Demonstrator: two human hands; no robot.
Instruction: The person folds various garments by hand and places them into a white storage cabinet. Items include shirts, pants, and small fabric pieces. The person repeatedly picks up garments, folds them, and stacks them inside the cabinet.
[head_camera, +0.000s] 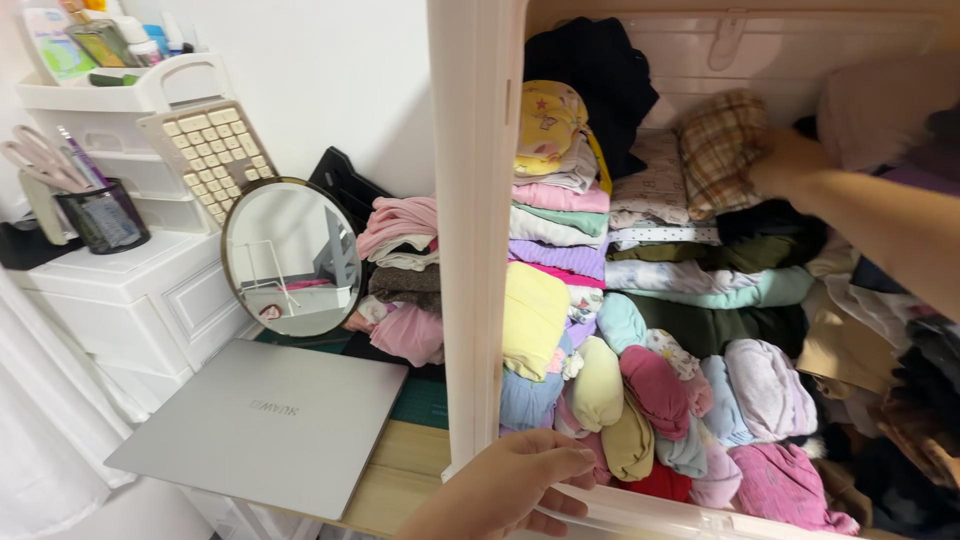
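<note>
Right hand (790, 165) grasps plaid folded cloth (718, 150) at upper back of cabinet; left hand (515, 485) grips the cabinet's lower front rim (640, 522).

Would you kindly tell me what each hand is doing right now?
Left hand: gripping the storage box's front rim.
Right hand: closed on a plaid folded cloth.

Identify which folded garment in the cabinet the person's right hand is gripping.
The brown-and-cream plaid garment, high on the pile: the right hand has its grip on it. It is the only checked piece among plain and dotted ones.
</note>
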